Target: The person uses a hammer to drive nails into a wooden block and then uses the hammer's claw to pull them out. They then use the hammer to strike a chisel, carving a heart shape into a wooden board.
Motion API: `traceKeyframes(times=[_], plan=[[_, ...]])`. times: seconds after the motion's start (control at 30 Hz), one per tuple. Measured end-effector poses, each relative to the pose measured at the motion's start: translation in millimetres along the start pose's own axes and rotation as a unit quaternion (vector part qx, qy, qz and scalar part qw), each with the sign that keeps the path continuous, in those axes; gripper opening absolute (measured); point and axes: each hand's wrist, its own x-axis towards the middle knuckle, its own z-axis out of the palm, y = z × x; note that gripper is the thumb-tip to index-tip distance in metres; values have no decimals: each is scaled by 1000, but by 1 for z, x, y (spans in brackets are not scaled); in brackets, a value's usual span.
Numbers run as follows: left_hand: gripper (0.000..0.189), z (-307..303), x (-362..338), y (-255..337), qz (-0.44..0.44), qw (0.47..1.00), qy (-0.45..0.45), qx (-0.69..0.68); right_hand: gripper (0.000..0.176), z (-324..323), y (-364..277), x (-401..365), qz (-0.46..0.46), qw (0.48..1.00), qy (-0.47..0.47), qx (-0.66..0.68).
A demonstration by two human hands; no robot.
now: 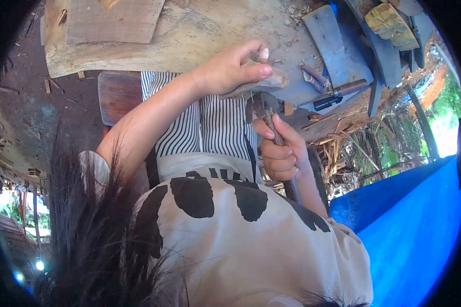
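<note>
Wood piece [272, 82] is pinched in your outstretched left hand [229, 69], while your right hand [283, 156], fisted round the hammer [264, 106] handle, holds its head just below.

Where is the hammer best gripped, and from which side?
Likely the handle of the hammer, just below its head, from the right. The handle slants back toward the body, where the right hand wraps it, while the left hand and wood crowd the head.
</note>
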Motion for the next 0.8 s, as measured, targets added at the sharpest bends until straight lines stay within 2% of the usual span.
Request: traceKeyframes(times=[0.03,0.1,0.27,0.33,0.4,0.43,0.5,0.53,0.57,0.6,0.63,0.7,0.73,0.8], plan=[[63,1,-1,0,-2,1000,0,0,31,-2,1,1,2,1000,-4,4],[43,6,0,-1,-2,998,34,-59,32,-1,0,2,6,1000,1,2],[44,-2,4,10,-14,997,17,-73,32,4,-3,2,12,1000,-14,-9],[46,-6,4,22,-24,997,-1,-71,33,12,-6,0,-6,997,-19,-70],[37,-1,5,47,-45,986,78,-142,33,18,-14,4,-17,997,-46,-66],[37,2,9,50,-41,986,76,-139,33,21,-19,7,-29,995,-71,-59],[49,8,20,55,93,953,279,-70,34,27,-29,16,-44,994,-83,-56],[49,10,23,51,99,953,278,-69,35,28,-35,20,-58,992,-107,-28],[52,14,26,41,162,923,344,62,35,29,-38,23,-70,989,-130,-1],[54,16,28,32,219,868,403,190,36,31,-39,26,-73,983,-165,27],[54,18,27,22,224,866,404,189,36,33,-37,30,-74,983,-165,21],[55,19,20,13,314,845,347,260,35,38,-32,32,-107,972,-188,89],[55,18,19,7,316,845,348,255,35,41,-32,31,-111,973,-185,85],[54,14,22,7,308,812,304,393,36,47,-33,30,-126,981,-140,53]])
